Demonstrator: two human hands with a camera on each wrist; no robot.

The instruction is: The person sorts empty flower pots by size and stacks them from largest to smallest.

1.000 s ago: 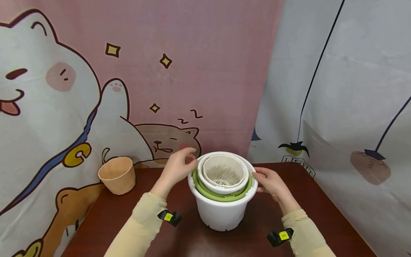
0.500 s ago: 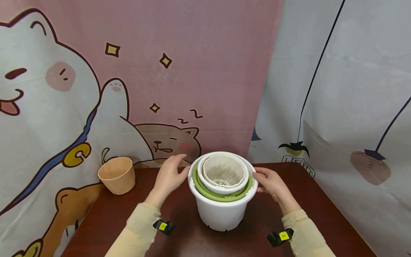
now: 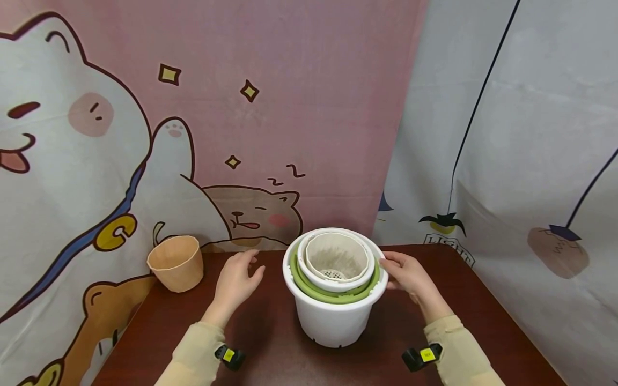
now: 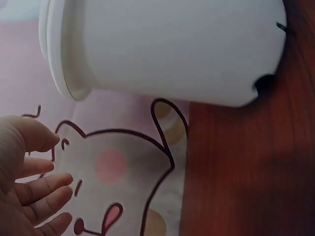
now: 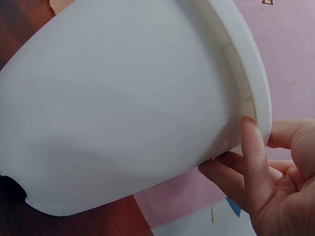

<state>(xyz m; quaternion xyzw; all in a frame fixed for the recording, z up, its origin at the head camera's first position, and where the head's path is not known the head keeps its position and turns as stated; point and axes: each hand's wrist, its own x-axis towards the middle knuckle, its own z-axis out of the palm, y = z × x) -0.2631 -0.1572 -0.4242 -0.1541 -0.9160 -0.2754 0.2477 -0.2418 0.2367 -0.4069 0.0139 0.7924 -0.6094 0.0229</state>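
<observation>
A large white flower pot point(image 3: 333, 324) stands upright on the table with smaller pots nested inside it. Within it show a green pot point(image 3: 322, 295), a white pot point(image 3: 336, 288) and, innermost, a cream pot point(image 3: 338, 254) with a perforated, smudged bottom. My right hand point(image 3: 407, 276) holds the large pot's rim at the right, thumb and fingers about the lip point(image 5: 263, 88) in the right wrist view. To the left of the stack, my left hand point(image 3: 236, 281) hovers over the table, holding nothing, its fingers loosely bent. The left wrist view puts it apart from the pot's wall point(image 4: 172, 54).
A peach-coloured pot point(image 3: 181, 268) stands by itself at the table's back left. Behind the dark red-brown table point(image 3: 275, 348) hangs a pink cloth point(image 3: 328, 134) with cartoon animals, and a pale cloth point(image 3: 507, 161) covers the right side.
My left hand has drawn away from the stack's left rim, moving left and down toward me. My right hand stays at the rim, and the pots have not moved.
</observation>
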